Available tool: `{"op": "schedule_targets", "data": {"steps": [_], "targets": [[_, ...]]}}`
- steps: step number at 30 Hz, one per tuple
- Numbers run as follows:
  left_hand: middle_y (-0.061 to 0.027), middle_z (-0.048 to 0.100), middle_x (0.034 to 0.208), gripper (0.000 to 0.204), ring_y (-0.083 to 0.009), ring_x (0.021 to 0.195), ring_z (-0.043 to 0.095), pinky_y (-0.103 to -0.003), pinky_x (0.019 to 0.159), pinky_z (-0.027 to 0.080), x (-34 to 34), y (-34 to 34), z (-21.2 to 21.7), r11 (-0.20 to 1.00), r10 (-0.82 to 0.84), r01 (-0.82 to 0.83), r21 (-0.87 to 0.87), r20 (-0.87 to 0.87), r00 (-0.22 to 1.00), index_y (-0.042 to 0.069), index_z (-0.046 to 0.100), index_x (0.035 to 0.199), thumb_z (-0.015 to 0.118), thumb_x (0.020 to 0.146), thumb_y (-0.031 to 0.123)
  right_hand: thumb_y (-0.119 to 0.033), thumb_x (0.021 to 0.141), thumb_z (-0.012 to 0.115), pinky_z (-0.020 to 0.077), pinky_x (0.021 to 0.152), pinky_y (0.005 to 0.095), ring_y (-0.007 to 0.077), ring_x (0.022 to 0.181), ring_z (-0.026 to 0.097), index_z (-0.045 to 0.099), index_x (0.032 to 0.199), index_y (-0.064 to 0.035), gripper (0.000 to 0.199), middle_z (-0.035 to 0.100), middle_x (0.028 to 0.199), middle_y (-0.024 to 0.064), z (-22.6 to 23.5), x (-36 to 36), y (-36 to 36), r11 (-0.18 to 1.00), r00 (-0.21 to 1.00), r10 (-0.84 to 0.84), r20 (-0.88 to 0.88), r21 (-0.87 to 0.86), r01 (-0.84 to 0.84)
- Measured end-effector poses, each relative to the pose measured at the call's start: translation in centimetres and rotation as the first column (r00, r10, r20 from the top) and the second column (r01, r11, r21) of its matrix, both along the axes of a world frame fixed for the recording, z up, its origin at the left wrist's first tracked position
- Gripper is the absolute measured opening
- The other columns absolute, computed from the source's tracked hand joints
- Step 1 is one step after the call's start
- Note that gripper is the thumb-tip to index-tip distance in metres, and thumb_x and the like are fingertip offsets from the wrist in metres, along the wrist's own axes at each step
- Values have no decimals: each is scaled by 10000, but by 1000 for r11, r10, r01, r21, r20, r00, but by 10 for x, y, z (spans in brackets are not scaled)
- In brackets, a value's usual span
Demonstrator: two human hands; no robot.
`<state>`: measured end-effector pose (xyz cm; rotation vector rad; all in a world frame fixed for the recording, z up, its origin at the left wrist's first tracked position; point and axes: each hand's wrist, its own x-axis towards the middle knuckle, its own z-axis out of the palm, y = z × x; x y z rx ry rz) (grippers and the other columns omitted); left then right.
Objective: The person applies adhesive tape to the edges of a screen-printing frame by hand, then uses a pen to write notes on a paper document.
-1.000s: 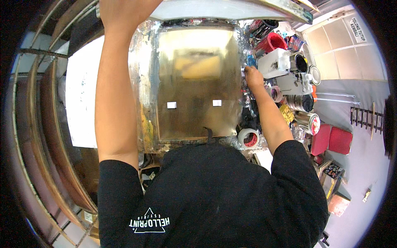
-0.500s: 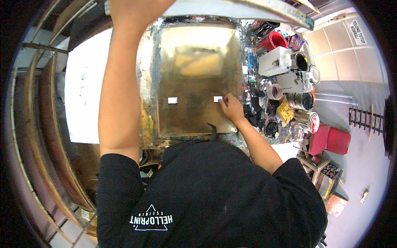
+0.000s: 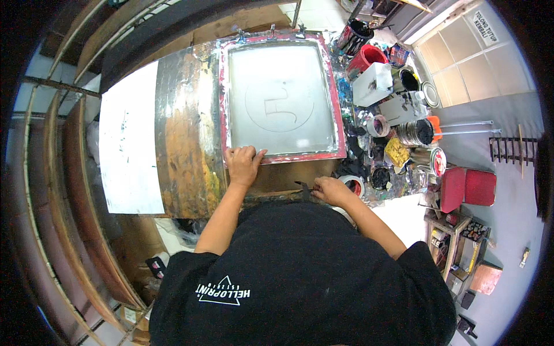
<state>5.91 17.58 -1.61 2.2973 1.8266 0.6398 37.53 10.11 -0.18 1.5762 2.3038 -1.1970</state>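
Along the near edge of the paint-stained tabletop (image 3: pixel 184 155), seen from the head camera, a red-framed rectangular printing screen with pale grey mesh (image 3: pixel 281 98) lies flat, its far side clamped at the tabletop's far edge and its mesh showing a faint circular outline. The left hand (image 3: pixel 243 164) rests on the screen's near left corner, fingers spread forward over the red frame and the thumb out to the side, pressing down rather than gripping anything. The right hand (image 3: pixel 330 189) sits lower, just past the tabletop's near edge and to the right of the screen's near side; it is curled narrow around a thin dark tool (image 3: pixel 304 187) whose tip points left, though what kind of tool it is cannot be told. Just beside that hand stands a white roll of tape with a red centre (image 3: pixel 353 184). A large white sheet (image 3: pixel 128 150) covers the tabletop's left part, well apart from both hands. Along the right edge crowd open paint tins and pots (image 3: pixel 412 130), a red bucket (image 3: pixel 368 57), a white box-shaped container (image 3: pixel 374 83) and a crumpled yellow rag (image 3: pixel 396 153). Beyond the right edge, on the grey floor, stands a red stool-like seat (image 3: pixel 467 189). The person's black shirt fills the lower part of the view.
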Motion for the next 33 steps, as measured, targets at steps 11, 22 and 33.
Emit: {"op": "schedule_targets", "data": {"steps": [11, 22, 33], "targets": [[-140, 661, 1023, 439, -353, 1033, 588, -493, 947, 438, -29, -37, -20, 992, -85, 100, -75, 188, 978, 65, 676, 1018, 736, 894, 483, -179, 839, 701, 507, 876, 542, 476, 995, 639, 626, 1030, 12, 281, 672, 1032, 267, -10, -2, -10, 996, 998, 25, -56, 85, -20], [-114, 673, 980, 387, -311, 952, 662, -424, 818, 532, -33, -150, -26, 983, 61, -13, -186, 253, 965, 73, 738, 1055, 738, 918, 435, -192, 932, 603, 521, 912, 502, 397, 1064, 655, 656, 1073, -33, 219, 696, 1121, 199, 0, -42, 37, 910, 923, 376, 81, 157, -385], [-202, 679, 740, 599, -407, 751, 676, -483, 693, 529, 1, -90, -14, 718, -312, 361, -595, 190, 931, 30, 714, 796, 621, 950, 602, -342, 973, 593, 538, 818, 524, 422, 889, 687, 733, 922, -24, 351, 720, 909, 218, 91, 67, -52, 975, 991, -64, 121, 217, 37]]}}
